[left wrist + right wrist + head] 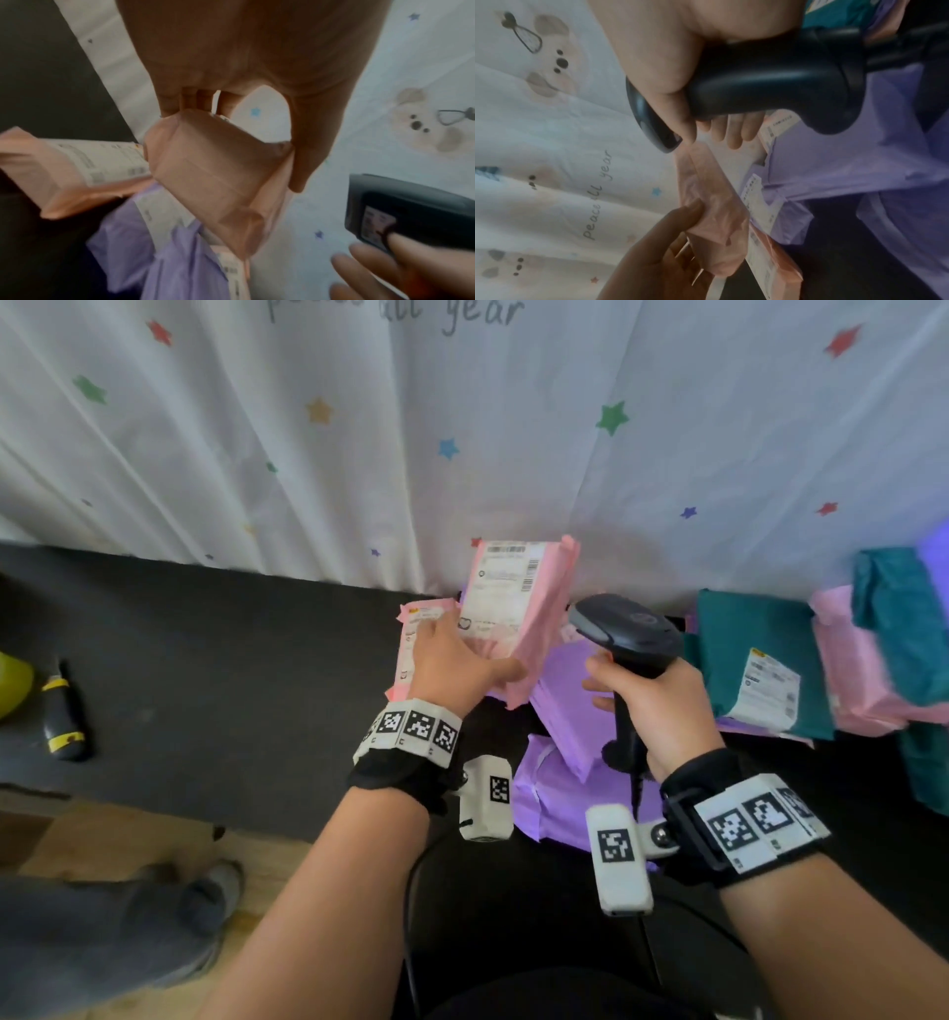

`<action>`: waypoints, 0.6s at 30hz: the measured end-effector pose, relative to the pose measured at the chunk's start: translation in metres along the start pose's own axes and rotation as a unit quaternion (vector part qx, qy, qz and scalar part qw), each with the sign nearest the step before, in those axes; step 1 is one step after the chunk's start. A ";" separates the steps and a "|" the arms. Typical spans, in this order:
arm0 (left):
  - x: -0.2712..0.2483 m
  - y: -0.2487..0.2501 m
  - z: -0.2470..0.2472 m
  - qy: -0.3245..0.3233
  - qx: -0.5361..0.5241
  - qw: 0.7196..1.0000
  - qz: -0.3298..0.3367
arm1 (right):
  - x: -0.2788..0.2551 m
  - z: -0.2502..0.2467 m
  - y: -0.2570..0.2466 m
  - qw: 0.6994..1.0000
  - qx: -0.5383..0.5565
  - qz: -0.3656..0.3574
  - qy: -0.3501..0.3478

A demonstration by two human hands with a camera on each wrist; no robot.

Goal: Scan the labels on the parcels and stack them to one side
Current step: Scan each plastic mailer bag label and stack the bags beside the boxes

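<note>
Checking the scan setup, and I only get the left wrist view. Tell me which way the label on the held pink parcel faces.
Observer: In the head view, the left hand holds the pink parcel upright, with its white label facing the person.
Operator: Report the scanner grip.
Observer: The right hand grips the black barcode scanner by its handle. The scanner's head is beside the parcel's right edge.
Operator: Name what lies far right.
Observer: A labelled teal parcel lies there, with a second pink parcel beside it.
</note>
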State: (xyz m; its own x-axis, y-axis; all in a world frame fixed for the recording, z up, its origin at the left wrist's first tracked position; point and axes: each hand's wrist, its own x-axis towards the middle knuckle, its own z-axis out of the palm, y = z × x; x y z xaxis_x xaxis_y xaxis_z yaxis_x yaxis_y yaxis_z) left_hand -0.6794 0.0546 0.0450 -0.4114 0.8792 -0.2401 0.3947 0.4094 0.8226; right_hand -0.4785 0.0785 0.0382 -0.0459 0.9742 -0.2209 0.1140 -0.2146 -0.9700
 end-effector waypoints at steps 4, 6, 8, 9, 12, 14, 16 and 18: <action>-0.027 0.028 0.046 -0.099 -0.036 0.994 0.035 | -0.008 -0.040 -0.005 0.999 0.024 -0.010 0.025; -0.039 0.037 0.071 -0.142 -0.121 0.982 0.016 | -0.013 -0.063 -0.004 0.999 0.037 0.001 0.035; -0.047 0.043 0.094 -0.164 -0.133 0.977 0.005 | -0.019 -0.088 -0.001 0.998 0.042 0.006 0.035; -0.050 0.047 0.105 -0.170 -0.113 0.979 0.002 | -0.024 -0.100 0.000 0.999 0.041 -0.002 0.033; -0.058 0.055 0.134 -0.168 -0.116 0.978 -0.029 | -0.034 -0.134 0.004 0.997 0.050 -0.018 0.056; -0.065 0.059 0.151 -0.180 -0.158 0.969 -0.065 | -0.035 -0.154 0.009 0.996 0.043 -0.007 0.074; -0.069 0.063 0.165 -0.191 -0.207 0.953 -0.115 | -0.034 -0.170 0.013 0.996 0.021 -0.003 0.085; -0.074 0.068 0.173 -0.230 -0.269 0.923 -0.153 | -0.034 -0.183 0.016 0.995 0.011 -0.005 0.096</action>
State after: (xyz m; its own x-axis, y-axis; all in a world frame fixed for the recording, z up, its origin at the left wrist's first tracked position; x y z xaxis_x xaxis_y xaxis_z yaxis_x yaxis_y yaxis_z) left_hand -0.4803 0.0592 0.0297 0.0057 0.8040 -0.5946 -0.1984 0.5837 0.7873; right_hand -0.2932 0.0552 0.0487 0.1437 0.9714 -0.1891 0.0918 -0.2033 -0.9748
